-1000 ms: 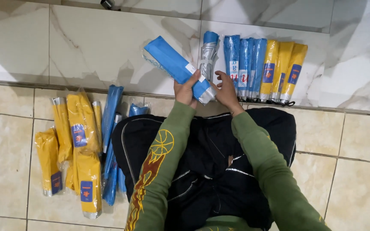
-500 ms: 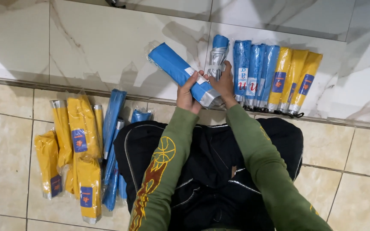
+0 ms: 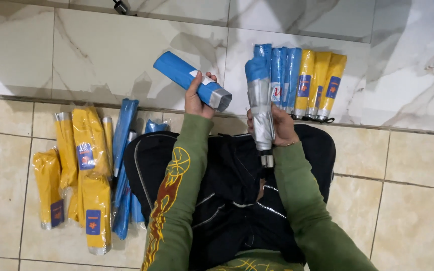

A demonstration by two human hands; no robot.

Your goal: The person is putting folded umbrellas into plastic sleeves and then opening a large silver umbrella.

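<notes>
The left hand (image 3: 197,100) clenches a blue plastic sleeve (image 3: 191,79) at eleven o'clock, while the right hand's (image 3: 282,128) fingers grasp a blue-and-silver folded umbrella (image 3: 260,100) upright at one o'clock, above the black bag (image 3: 227,190).

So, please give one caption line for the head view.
Left hand holds blue sleeve, right hand a folded umbrella, above black bag.
</notes>
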